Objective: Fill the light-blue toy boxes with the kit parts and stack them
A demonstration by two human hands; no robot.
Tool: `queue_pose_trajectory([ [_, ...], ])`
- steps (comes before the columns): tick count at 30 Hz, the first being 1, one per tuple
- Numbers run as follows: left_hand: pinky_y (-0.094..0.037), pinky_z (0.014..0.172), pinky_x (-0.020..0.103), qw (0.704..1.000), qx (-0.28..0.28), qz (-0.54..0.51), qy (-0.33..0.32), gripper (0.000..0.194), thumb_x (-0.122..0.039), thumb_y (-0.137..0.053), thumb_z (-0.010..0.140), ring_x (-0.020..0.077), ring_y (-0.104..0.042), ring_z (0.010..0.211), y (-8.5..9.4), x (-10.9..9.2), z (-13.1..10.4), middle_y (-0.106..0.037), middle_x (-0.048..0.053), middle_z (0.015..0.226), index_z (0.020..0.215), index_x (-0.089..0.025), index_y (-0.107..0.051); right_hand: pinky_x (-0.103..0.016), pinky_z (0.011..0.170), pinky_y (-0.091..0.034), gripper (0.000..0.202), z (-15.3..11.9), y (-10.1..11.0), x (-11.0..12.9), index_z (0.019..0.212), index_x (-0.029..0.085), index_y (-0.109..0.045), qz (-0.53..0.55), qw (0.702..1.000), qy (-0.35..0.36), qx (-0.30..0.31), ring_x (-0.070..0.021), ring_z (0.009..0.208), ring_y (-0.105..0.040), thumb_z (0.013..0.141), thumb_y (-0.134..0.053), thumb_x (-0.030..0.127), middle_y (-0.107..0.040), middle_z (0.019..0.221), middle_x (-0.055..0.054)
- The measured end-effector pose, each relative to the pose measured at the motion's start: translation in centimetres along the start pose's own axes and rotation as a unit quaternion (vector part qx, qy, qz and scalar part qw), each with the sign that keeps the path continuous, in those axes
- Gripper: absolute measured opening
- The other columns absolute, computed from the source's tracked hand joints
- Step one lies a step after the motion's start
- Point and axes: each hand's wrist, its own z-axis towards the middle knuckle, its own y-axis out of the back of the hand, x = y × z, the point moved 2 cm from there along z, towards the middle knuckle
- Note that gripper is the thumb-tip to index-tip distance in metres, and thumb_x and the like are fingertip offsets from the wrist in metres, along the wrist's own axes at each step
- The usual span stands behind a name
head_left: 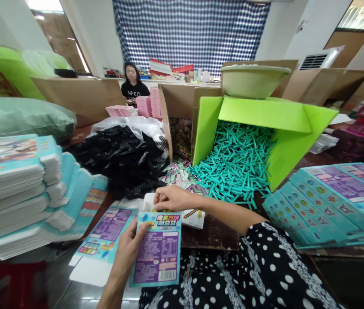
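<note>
My left hand [127,245] grips the left edge of a turquoise and purple printed carton [156,253], its thumb on the front panel. The carton stands tilted before me with its top end open. Over that opening is my right hand [173,198], fingers curled together. Something small and yellow-green shows below the fingertips, but I cannot make out what it is. A second flattened carton [111,229] lies to the left, its white flap toward me. Behind the right forearm sits a white card piece [194,218] with a pixel pickaxe picture.
Flat carton stacks [8,184] rise at left. Ahead lie black mesh pieces [127,156], small packets [182,175] and a green box [297,150] spilling turquoise sticks [233,161]. Filled cartons [326,206] stand at right. A person [134,88] sits across the table.
</note>
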Motion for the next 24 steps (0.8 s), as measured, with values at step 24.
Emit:
queue_pose_trajectory([
  [24,-0.059,0.073,0.036,0.993,-0.079,0.058,0.065,0.089,-0.099,-0.073,0.077,0.0341,-0.076,0.088,4.3,5.0,-0.7,-0.082,0.009,0.092,0.105,-0.015,-0.083,-0.023,0.075,-0.044,0.013,-1.8,5.4,-0.7,0.095,0.014,-0.084,-0.124,0.986,0.015,-0.115,-0.0117,0.08,-0.07,0.104,-0.075,0.016,-0.081,0.086,-0.002],
])
